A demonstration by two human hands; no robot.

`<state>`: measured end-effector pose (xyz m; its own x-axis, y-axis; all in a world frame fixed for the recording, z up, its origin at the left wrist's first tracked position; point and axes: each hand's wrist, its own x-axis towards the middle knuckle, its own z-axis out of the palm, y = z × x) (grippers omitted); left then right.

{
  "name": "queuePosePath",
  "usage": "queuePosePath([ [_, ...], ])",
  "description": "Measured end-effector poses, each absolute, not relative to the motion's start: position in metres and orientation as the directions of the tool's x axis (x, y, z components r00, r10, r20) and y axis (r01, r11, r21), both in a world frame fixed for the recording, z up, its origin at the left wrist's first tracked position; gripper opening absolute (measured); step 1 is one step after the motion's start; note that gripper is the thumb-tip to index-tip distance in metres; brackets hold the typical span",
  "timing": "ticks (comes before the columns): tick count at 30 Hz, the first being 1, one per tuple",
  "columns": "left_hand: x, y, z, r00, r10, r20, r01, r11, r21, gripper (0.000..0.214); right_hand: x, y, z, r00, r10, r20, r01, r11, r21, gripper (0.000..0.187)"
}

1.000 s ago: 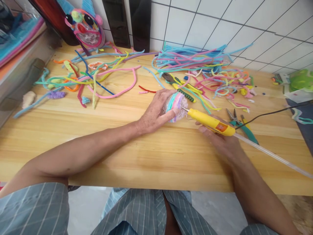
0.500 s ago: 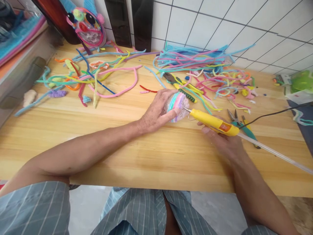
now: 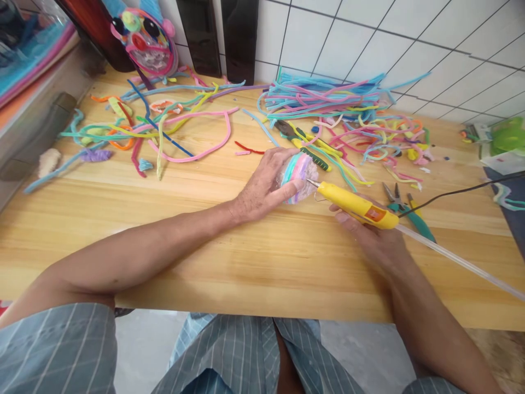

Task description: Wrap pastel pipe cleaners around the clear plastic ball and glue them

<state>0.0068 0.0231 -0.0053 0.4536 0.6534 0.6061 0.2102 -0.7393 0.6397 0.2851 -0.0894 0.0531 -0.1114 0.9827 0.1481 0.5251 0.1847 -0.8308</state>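
My left hand (image 3: 270,183) is closed around a small rounded piece (image 3: 301,171) with pastel teal, pink and purple stripes and a clear, crinkled-looking surface. Its thumb presses on the near side. In my right hand (image 3: 365,230) is a yellow hot glue gun (image 3: 353,203), gripped from below, with its metal nozzle against or very close to the striped piece. A long clear glue stick (image 3: 455,257) sticks out of the gun's back end, and a black cord runs off to the right. Most of my right fingers are hidden under the gun.
Behind the hands lie green-and-yellow pliers (image 3: 303,145) and a bundle of pipe cleaners (image 3: 324,96). Teal-handled pliers (image 3: 412,216) rest right of the gun. Loose pipe cleaners (image 3: 188,158) spread at left, below a decorated figure (image 3: 150,46). A drawer unit (image 3: 45,115) borders the left.
Both hands, the striped piece and the glue gun stay almost in place. The gun has shifted very slightly left; the view has moved a little.
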Motion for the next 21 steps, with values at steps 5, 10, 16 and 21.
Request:
queuePosePath([
  [5,0.0067,0.0235,-0.0056,0.453,0.651,0.609,0.202,-0.74,0.642,0.061,0.2826,-0.0891,0.0552,-0.106,0.985,0.137,0.515,0.172,-0.84,0.019],
  [10,0.0069,0.0231,-0.0049,0.455,0.657,0.602,0.201,-0.734,0.649,0.061,0.2827,-0.0893,0.0543,-0.097,0.986,0.133,0.522,0.164,-0.837,0.02],
  [16,0.0058,0.0228,-0.0027,0.467,0.655,0.594,0.206,-0.734,0.647,0.062,0.2822,-0.089,0.0531,-0.085,0.987,0.137,0.564,0.161,-0.81,0.027],
  [21,0.0054,0.0234,-0.0019,0.476,0.664,0.576,0.222,-0.725,0.652,0.065,0.2765,-0.0869,0.056,-0.033,0.991,0.13,0.537,0.128,-0.834,0.025],
])
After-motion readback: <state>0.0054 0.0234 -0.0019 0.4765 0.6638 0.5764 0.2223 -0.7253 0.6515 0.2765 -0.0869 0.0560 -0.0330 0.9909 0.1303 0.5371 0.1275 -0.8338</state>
